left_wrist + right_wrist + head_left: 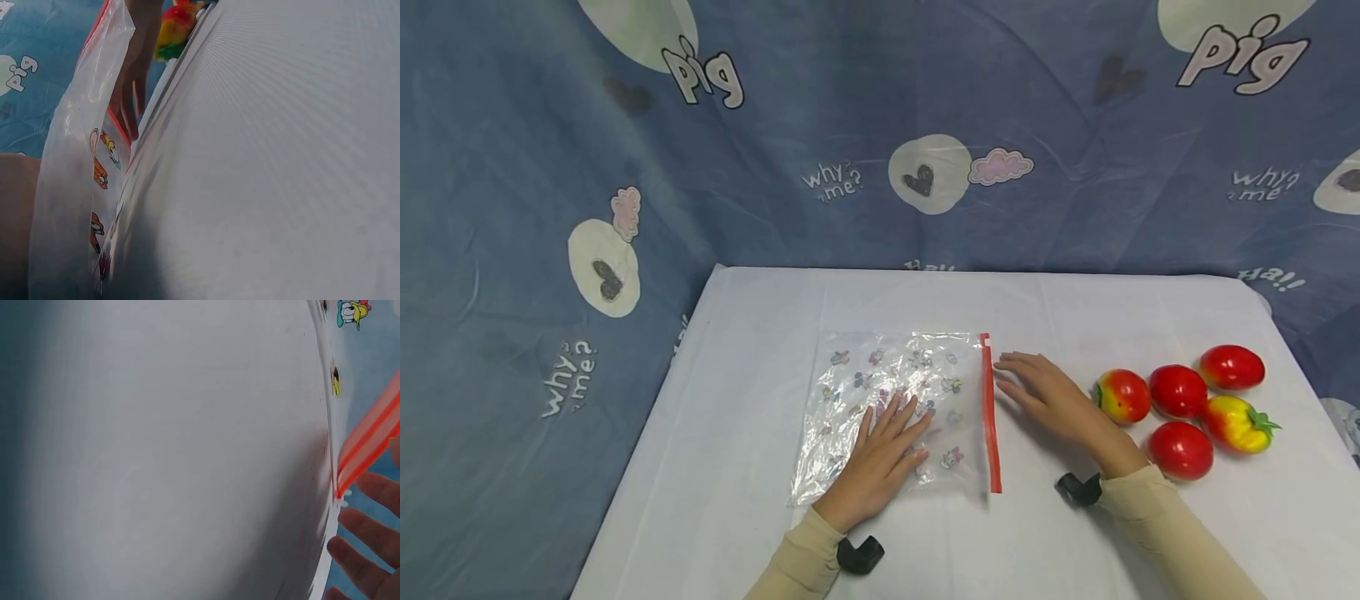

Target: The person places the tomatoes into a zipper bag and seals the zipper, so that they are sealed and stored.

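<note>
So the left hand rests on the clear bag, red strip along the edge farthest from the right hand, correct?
No, the head view shows the red strip along the edge nearest the right hand; the left hand does rest on the clear bag.

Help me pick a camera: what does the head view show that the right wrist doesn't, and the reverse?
Only head: the bare left hand, five glossy red or red-yellow fruit-like pieces.
Only right wrist: a cartoon duck print, clear enough to recognise.
Both: bare right hand, clear plastic bag with red strip, white tabletop, blue cloth backdrop.
</note>
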`<state>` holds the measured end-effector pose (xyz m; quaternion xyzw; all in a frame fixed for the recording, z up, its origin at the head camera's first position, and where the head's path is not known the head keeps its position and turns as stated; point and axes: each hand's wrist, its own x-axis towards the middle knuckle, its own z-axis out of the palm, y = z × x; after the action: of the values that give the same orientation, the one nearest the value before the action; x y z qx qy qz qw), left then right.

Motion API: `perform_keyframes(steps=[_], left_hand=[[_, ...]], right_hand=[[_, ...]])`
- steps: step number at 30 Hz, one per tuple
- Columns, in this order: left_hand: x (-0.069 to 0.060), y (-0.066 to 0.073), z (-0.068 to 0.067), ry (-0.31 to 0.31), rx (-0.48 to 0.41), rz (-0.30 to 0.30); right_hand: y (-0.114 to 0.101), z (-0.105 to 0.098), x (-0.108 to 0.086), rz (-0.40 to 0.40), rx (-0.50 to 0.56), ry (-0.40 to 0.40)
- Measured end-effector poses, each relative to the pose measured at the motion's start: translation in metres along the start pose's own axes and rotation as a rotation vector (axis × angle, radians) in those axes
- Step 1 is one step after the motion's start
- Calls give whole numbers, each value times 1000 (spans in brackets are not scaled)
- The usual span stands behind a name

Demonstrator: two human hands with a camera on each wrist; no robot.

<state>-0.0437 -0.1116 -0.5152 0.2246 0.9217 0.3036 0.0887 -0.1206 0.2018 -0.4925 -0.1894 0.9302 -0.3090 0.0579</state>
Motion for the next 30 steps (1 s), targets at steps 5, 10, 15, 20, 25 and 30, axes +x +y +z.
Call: perform_keyframes(steps=[5, 10, 15, 20, 25, 30], left_hand=[[0, 1, 0, 1, 0, 7], [1, 2, -2, -8, -8, 7], [2, 0, -5, -24, -24, 20], [2, -3, -8, -44, -54, 27], [2, -5, -10, -46, -66, 27], [0, -8, -10, -58, -87, 33]], right_hand=[[2, 1, 11, -28, -17, -8], [8, 2, 20, -63, -39, -19], [14, 2, 27, -100, -34, -38], [19, 3, 31, -171, -30, -31], [20, 3, 34, -183, -14, -42], [18, 4, 34, -177, 0, -57]])
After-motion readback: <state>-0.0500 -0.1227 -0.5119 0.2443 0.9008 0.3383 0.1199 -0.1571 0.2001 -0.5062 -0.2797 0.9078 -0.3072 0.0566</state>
